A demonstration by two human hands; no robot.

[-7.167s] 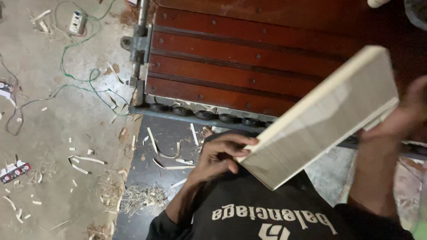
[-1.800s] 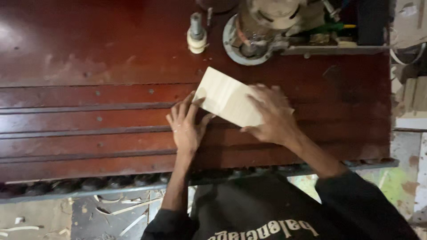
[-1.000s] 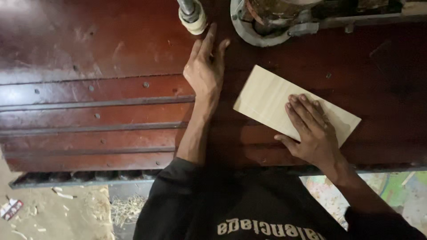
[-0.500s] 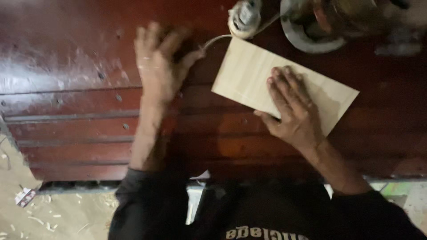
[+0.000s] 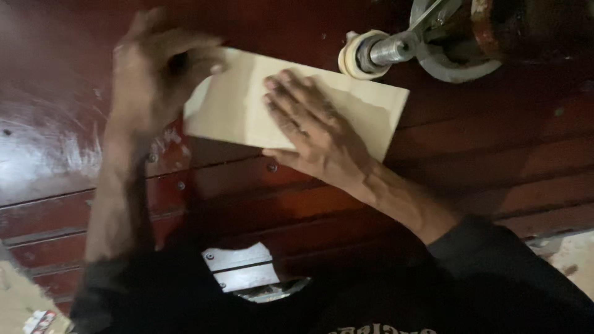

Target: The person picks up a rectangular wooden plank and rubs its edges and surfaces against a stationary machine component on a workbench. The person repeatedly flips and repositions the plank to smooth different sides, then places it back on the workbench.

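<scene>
A pale, flat rectangular wooden board (image 5: pixel 247 105) lies on the dark red, grooved machine table (image 5: pixel 495 161), its long side running slightly downhill from left to right. Its far edge sits just beside a cream-coloured roller on a short metal spindle (image 5: pixel 361 54), which stands at the board's upper right; whether the two touch cannot be told.

The right hand (image 5: pixel 312 133) rests palm down on the middle of the board, fingers (image 5: pixel 281 93) spread flat and pointing toward the board's left end, pressing on its top face rather than closing round anything. The left hand (image 5: pixel 158 68) is blurred at the board's left end; its fingers curl over that corner, and it looks to be gripping the edge, though the blur hides how tightly it closes.

Behind the roller, further from the board, is a round grey metal housing (image 5: pixel 458 62) with a dark, rusty body above it. On the near side of the board the table's long red slats carry small screw heads (image 5: pixel 272 167). Nearer the person, a light metal plate with screws (image 5: pixel 238 260) shows in a gap in the table edge, just above the black sleeves and shirt (image 5: pixel 371 297).
</scene>
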